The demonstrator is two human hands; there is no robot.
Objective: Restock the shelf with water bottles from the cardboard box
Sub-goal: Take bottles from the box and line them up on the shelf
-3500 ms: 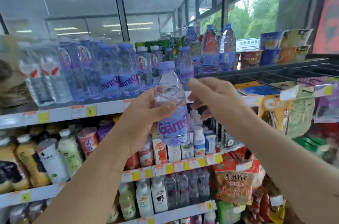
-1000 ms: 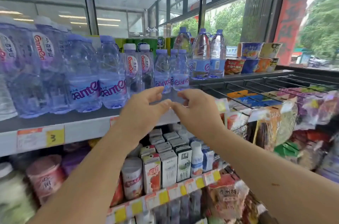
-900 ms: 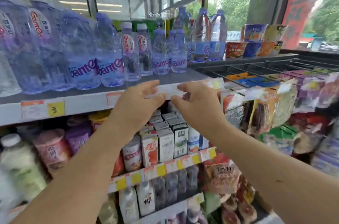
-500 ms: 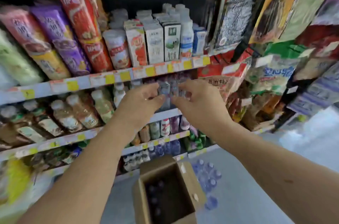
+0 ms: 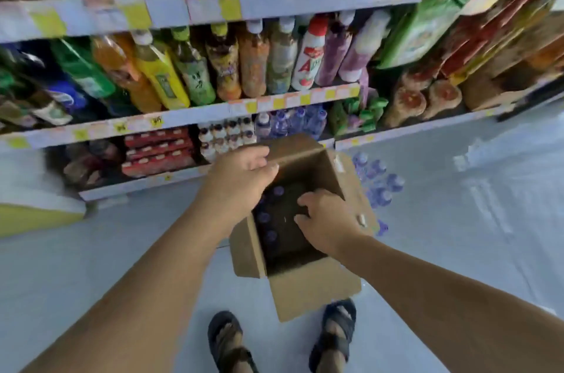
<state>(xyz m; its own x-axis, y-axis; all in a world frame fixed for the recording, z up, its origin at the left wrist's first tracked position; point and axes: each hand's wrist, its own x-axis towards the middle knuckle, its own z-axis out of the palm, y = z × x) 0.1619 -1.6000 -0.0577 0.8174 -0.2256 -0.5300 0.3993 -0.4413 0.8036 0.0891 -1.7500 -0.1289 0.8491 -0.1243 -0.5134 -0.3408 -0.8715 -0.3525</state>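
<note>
An open cardboard box (image 5: 308, 287) stands on the floor in front of the shelves. Several purple caps of water bottles (image 5: 264, 217) show in its dark inside. My left hand (image 5: 241, 180) hovers over the box's far left side, fingers loosely curled and holding nothing. My right hand (image 5: 326, 223) reaches over the box's right side with its fingers bent down into the opening; nothing shows in its grip. The top shelf with the stocked water bottles is out of view.
A shrink-wrapped pack of water bottles (image 5: 377, 186) lies on the floor right of the box. Shelves of drinks (image 5: 213, 110) and snacks rise behind it. My two sandalled feet (image 5: 229, 342) stand just in front of the box. Pale floor spreads left and right.
My view has swung from the top shelf down to the floor. Both hands have dropped from shelf height to just above the open box, still empty.
</note>
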